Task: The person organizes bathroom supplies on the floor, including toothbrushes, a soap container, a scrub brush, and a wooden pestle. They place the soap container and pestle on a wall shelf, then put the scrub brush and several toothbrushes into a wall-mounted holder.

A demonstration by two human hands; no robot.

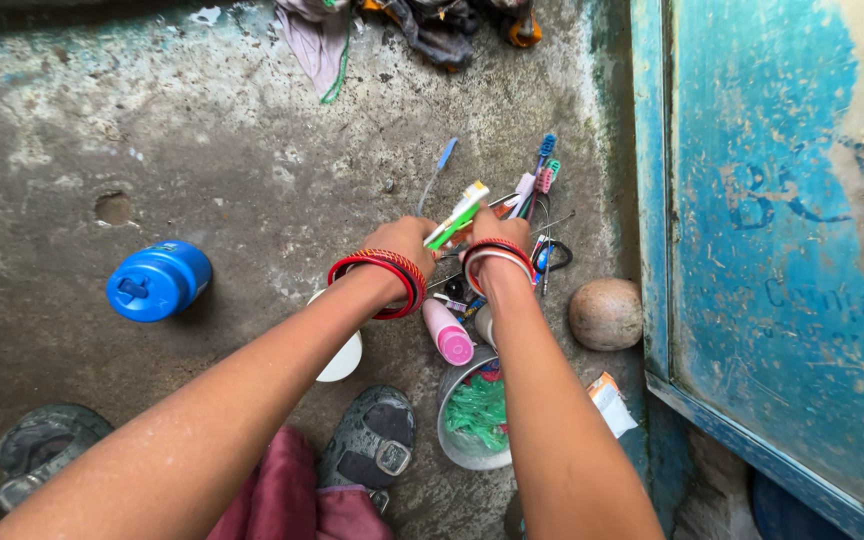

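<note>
Concrete floor [202, 130], stained and pitted, small hole [113, 208] at left. Blue plastic bottle [158, 280] lies on its side left of centre. Pile of cloth [317, 35] and dark rags [442, 30] at the top edge. Loose toothbrushes [544, 170] and a blue-handled one [438, 170] lie scattered near the door. Round brown stone [605, 314] just beside the blue door [782, 250]. Pink-capped bottle [448, 335] lies next to a metal tin [467, 440] holding green plastic. White cup [342, 360] near a grey sandal [370, 440]; second sandal [42, 445] at lower left. Small packet [609, 400] by the door sill.
</note>
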